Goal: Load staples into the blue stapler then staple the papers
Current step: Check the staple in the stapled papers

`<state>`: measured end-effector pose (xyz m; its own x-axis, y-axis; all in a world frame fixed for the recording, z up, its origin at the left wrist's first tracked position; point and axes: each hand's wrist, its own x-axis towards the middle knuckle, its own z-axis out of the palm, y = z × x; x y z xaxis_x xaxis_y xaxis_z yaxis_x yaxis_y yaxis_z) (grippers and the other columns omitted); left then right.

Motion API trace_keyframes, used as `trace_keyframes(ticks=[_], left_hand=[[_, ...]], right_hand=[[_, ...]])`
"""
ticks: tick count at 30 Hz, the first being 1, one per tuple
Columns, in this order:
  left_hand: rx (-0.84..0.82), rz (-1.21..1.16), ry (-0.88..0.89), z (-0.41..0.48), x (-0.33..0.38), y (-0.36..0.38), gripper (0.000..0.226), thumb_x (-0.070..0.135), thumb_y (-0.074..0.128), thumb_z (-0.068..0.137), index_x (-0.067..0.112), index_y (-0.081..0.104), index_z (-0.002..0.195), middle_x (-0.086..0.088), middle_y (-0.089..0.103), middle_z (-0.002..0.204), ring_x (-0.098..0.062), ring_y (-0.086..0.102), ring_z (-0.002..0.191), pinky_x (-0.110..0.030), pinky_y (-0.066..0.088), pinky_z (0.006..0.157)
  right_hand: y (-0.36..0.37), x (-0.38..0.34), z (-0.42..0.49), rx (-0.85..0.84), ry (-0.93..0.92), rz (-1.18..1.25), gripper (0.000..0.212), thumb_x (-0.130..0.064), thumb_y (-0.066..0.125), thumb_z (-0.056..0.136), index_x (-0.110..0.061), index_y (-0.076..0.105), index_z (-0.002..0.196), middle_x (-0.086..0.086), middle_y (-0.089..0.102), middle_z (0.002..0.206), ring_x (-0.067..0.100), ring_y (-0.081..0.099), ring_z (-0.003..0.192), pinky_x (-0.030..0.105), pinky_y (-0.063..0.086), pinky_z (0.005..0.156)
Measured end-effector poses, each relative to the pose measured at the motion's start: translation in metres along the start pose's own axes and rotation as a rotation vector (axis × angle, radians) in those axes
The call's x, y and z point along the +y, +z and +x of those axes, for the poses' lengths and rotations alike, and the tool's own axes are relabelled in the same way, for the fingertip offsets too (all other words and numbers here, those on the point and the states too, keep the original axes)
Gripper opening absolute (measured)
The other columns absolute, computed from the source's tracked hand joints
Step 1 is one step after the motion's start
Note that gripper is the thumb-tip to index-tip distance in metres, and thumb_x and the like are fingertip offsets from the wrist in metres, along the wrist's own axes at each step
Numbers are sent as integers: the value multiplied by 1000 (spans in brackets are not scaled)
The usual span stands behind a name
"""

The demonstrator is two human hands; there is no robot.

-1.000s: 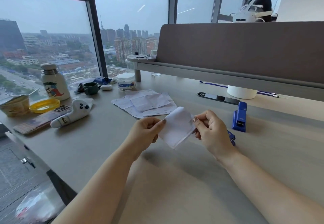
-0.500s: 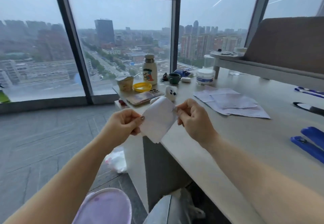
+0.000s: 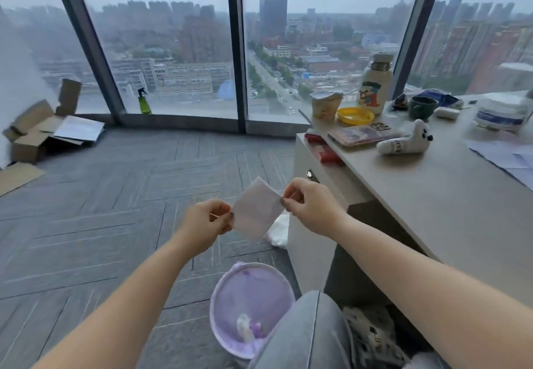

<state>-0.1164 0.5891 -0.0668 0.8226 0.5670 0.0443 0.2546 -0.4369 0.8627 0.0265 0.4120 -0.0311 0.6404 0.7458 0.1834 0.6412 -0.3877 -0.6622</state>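
A small white slip of paper (image 3: 257,210) hangs in the air over the floor, left of the desk's end. My left hand (image 3: 206,223) pinches its left edge and my right hand (image 3: 310,205) pinches its right corner. A few loose papers (image 3: 503,156) lie on the desk at the far right edge of the view. The blue stapler is out of view.
A lilac waste bin (image 3: 249,308) stands on the floor below my hands, by my knee (image 3: 305,337). The grey desk (image 3: 432,195) carries a bottle (image 3: 375,85), a yellow lid (image 3: 354,115), a phone (image 3: 362,134), a sock toy (image 3: 405,142), a green cup (image 3: 422,107) and a tub (image 3: 503,111). Cardboard boxes (image 3: 34,132) lie far left.
My view has swung left, away from the desk toward the floor and window. Both hands carried the paper slip off the desk to above the bin; the stapler left the view.
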Motion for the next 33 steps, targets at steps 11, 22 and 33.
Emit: trace_keyframes(ticks=[11, 22, 33], left_hand=[[-387, 454, -297, -3, -63, 0, 62, 36, 57, 90, 19, 31, 143, -7, 41, 146, -20, 42, 133, -33, 33, 110], [-337, 332, -212, 12, -28, 9, 50, 35, 57, 89, 16, 45, 133, -5, 51, 136, -20, 57, 115, -35, 44, 100], [-242, 139, 178, 34, 115, 60, 33, 28, 56, 90, 16, 56, 121, 2, 63, 112, -13, 61, 99, -31, 49, 91]], right_hand=[[74, 48, -1, -601, 261, -198, 71, -38, 60, 86, -22, 21, 144, 9, 52, 131, 24, 51, 116, 27, 38, 91], [20, 44, 23, -375, 232, -152, 51, -42, 58, 86, -13, 46, 126, 6, 61, 117, 21, 59, 100, 29, 45, 84], [-120, 22, -18, 262, 7, -22, 18, -23, 60, 86, -14, 62, 102, 0, 67, 91, 14, 63, 78, 28, 53, 76]])
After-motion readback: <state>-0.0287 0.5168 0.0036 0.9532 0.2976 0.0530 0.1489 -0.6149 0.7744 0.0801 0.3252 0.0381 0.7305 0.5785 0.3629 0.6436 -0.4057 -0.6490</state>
